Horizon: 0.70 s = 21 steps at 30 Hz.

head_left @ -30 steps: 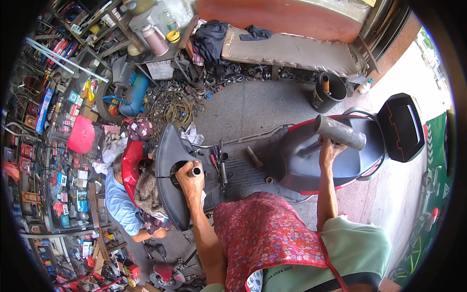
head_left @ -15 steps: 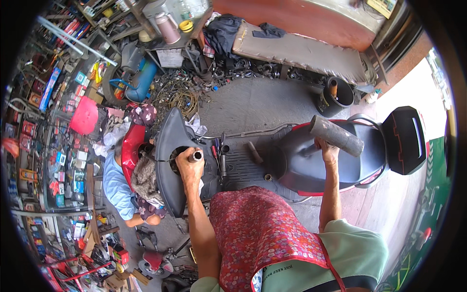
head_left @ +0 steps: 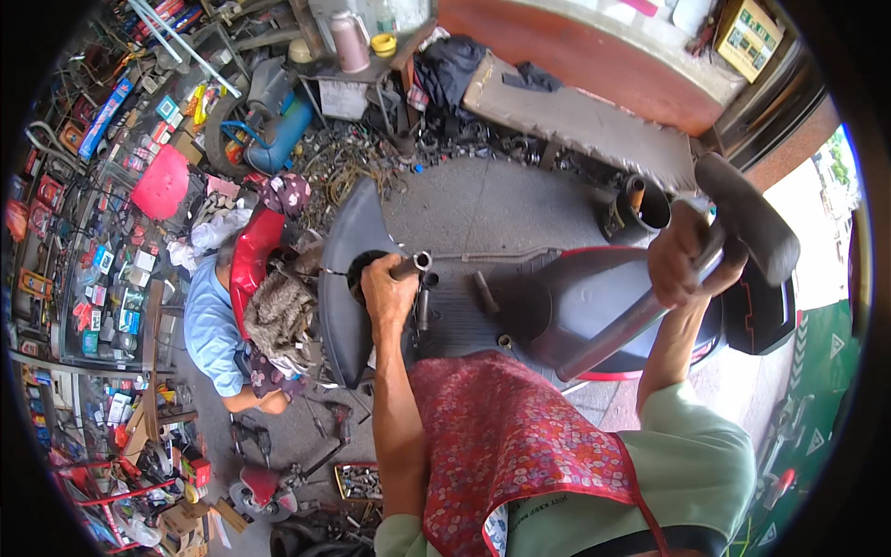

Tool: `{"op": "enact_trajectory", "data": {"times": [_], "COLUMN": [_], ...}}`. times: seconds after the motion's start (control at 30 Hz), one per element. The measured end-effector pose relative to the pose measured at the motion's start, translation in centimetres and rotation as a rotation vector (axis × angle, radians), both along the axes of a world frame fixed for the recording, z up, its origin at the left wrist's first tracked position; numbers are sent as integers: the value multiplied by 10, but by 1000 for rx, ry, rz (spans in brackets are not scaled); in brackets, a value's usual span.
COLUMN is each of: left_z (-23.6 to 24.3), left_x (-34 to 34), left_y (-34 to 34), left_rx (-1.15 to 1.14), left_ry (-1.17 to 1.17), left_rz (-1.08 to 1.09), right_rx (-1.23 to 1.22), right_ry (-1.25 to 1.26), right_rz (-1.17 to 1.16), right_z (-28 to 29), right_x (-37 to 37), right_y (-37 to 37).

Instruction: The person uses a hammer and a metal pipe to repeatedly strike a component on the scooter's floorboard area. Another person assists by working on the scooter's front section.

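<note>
My left hand [head_left: 386,288] is closed around a metal pipe [head_left: 412,266], its open end up, at the hole in the scooter's dark leg shield [head_left: 340,311]. My right hand [head_left: 682,255] grips the handle of a sledgehammer [head_left: 754,223]. The heavy head is raised above the rear of the scooter, and the handle slants down over the dark seat [head_left: 594,306]. A gap lies between the hammer head and the pipe. On the footboard [head_left: 455,320] rest a short tube [head_left: 485,292] and a small metal ring [head_left: 504,342].
A person in a blue shirt [head_left: 212,325] crouches beyond the leg shield, near a red panel [head_left: 260,265]. A black bucket [head_left: 637,212] stands by the padded bench [head_left: 575,111]. Crowded shelves line the left; loose parts and a tool tray [head_left: 358,482] lie on the floor.
My right hand has lifted the hammer up and to the right, its handle now in plain sight. The left hand still holds the pipe at the leg shield. The view has shifted a little.
</note>
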<state>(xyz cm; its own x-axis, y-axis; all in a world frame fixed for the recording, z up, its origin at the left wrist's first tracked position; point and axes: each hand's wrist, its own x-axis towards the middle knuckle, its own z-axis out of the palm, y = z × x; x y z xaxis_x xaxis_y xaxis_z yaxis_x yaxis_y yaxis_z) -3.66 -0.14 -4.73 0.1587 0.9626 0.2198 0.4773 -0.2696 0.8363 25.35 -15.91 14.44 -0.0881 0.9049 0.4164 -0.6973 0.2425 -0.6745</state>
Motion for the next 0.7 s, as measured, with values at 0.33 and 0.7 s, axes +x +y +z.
{"op": "enact_trajectory", "data": {"times": [0.33,0.7], "left_z": [9,-1], "left_x": [4,11], "left_y": [-5,-1], "left_rx": [-22,101], "left_ry": [55,18], "left_rz": [0,95], "right_rx": [-979,-1110], "right_ry": [-282,-374], "right_rz": [-611,-420], "right_z": [-107,-131], "right_x": [-46,-91], "right_y": [-48,-50]}}
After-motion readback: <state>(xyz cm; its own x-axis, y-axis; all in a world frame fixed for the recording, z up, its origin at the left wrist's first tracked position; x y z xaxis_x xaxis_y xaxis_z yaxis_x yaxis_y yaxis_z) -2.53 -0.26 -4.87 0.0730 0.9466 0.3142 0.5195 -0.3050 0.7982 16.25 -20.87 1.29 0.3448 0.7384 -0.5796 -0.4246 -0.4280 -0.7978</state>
